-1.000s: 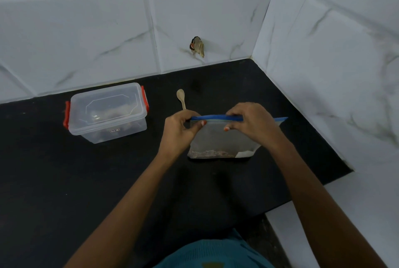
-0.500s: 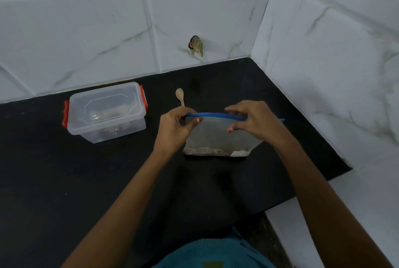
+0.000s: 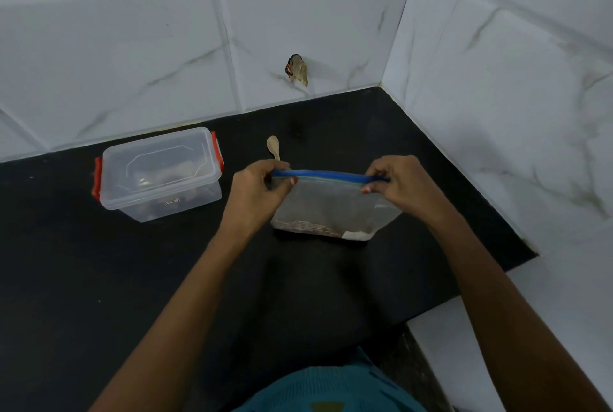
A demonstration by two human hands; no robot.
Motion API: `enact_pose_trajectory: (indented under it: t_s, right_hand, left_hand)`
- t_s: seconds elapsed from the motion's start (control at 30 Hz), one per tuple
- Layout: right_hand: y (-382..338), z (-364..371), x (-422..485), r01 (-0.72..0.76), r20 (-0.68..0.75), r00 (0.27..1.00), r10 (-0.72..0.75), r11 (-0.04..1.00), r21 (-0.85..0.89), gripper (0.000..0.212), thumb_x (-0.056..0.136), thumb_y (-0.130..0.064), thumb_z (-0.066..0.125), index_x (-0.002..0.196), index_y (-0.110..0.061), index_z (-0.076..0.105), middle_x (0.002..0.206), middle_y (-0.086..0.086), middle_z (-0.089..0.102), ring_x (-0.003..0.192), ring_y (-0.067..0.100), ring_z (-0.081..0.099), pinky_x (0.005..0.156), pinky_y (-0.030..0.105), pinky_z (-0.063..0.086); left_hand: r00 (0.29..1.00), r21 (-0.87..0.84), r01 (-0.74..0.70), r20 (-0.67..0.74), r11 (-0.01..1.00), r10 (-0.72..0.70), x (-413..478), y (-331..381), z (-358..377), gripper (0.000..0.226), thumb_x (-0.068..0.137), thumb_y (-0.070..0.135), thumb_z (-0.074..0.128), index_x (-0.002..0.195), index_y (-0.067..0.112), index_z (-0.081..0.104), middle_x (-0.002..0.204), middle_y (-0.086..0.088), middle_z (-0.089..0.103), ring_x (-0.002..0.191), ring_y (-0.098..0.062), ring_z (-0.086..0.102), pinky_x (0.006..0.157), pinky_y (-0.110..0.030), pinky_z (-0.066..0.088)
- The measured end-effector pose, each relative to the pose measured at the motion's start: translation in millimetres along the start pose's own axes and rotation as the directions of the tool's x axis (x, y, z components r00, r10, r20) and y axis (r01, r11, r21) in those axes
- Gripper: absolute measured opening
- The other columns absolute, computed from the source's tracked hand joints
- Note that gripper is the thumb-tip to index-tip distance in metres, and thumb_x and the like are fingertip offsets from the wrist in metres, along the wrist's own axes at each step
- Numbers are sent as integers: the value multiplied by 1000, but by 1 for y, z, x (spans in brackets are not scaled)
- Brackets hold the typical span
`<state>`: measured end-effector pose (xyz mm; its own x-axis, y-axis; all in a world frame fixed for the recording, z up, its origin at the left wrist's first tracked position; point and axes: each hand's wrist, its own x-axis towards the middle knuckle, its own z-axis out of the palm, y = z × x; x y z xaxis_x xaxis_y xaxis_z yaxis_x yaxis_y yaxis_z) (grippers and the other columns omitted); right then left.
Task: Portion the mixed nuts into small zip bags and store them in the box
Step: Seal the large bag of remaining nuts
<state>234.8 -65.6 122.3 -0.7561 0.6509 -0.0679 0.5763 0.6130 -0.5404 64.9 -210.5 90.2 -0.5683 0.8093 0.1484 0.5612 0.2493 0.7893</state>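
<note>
A clear zip bag [image 3: 331, 206] with a blue zip strip stands upright on the black counter [image 3: 99, 279], with mixed nuts lying along its bottom. My left hand [image 3: 257, 189] pinches the left end of the zip strip. My right hand [image 3: 403, 184] pinches the strip near its right end. A clear plastic box [image 3: 159, 174] with red clips and its lid on sits to the left, with some contents dimly showing inside.
A small wooden spoon [image 3: 273, 147] lies behind the bag, partly hidden by my left hand. White marble-look tiled walls close the counter at the back and right. The counter's right edge ends in a white ledge [image 3: 530, 312].
My right hand has slid rightwards along the zip strip, from near the middle to the right end. The left hand and the bag stay roughly in place.
</note>
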Motion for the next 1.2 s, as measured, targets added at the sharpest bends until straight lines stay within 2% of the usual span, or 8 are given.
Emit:
enact_pose_trajectory:
  t_s: [0.17, 0.37, 0.47, 0.53, 0.63, 1.0, 1.1, 1.2]
  right_hand:
    - [3, -6, -5, -7, 59, 998, 6, 1000, 17, 47, 73, -14, 74, 117, -12, 60, 106, -2, 57, 95, 7, 51, 84, 24, 44]
    - [10, -6, -4, -34, 1, 999, 34, 999, -29, 46, 76, -1, 68, 120, -12, 58, 114, 5, 56, 96, 10, 53, 87, 25, 46]
    - [11, -7, -4, -62, 12, 998, 62, 998, 21, 44, 76, -1, 68, 117, -13, 59, 101, 0, 58, 79, 2, 52, 70, 13, 43]
    - [10, -7, -3, -46, 36, 998, 45, 999, 29, 46, 75, 0, 69, 118, -13, 58, 91, -6, 55, 72, -1, 52, 60, 8, 42]
    - [11, -9, -1, -26, 53, 998, 24, 999, 32, 47, 73, -1, 71, 117, -13, 59, 87, -7, 55, 70, -4, 52, 56, 3, 43]
    - [18, -9, -9, 63, 187, 980, -65, 998, 17, 41, 79, -7, 67, 117, -18, 56, 114, -5, 51, 104, 7, 49, 83, 17, 42]
    - [16, -1, -13, 157, 100, 984, -149, 984, -84, 45, 78, -14, 69, 120, -21, 55, 125, -5, 47, 118, 11, 39, 103, 33, 32]
    - [8, 16, -17, 238, 18, 971, -238, 964, -118, 41, 75, -23, 73, 114, -19, 60, 119, -4, 51, 112, 10, 41, 102, 35, 33]
  left_hand:
    - [1000, 21, 27, 10, 999, -27, 2, 1, -2, 25, 86, 15, 60, 111, 12, 59, 100, 4, 55, 77, 1, 53, 64, -9, 42]
    - [997, 75, 31, 67, 997, -36, 3, -1, -9, 24, 87, 15, 59, 111, 9, 57, 101, -1, 54, 77, -2, 50, 64, -11, 41]
    - [994, 128, 30, 96, 991, -43, 5, 2, -8, 42, 83, 18, 65, 122, 13, 50, 118, -5, 54, 99, -7, 52, 88, -26, 48]
    - [997, 258, -63, 62, 964, 49, 8, 9, -2, 52, 82, 27, 67, 129, 19, 46, 130, -5, 50, 120, -17, 46, 106, -44, 37]
    - [974, 428, -226, 125, 875, 190, 15, 25, 7, 40, 86, 37, 60, 124, 25, 54, 127, 0, 54, 124, -16, 43, 112, -44, 22]
    - [857, 378, -193, 515, 905, -32, 34, 41, 18, 19, 94, 25, 49, 105, 13, 58, 96, -1, 57, 89, -14, 55, 92, -38, 44]
    - [786, 317, -113, 609, 942, -110, 39, 39, 14, 19, 94, 23, 49, 105, 10, 58, 89, 3, 52, 78, -6, 49, 79, -27, 40]
    - [741, 293, -8, 643, 956, -191, 44, 39, 11, 22, 94, 22, 49, 107, 8, 59, 88, 5, 53, 80, -4, 49, 78, -24, 37]
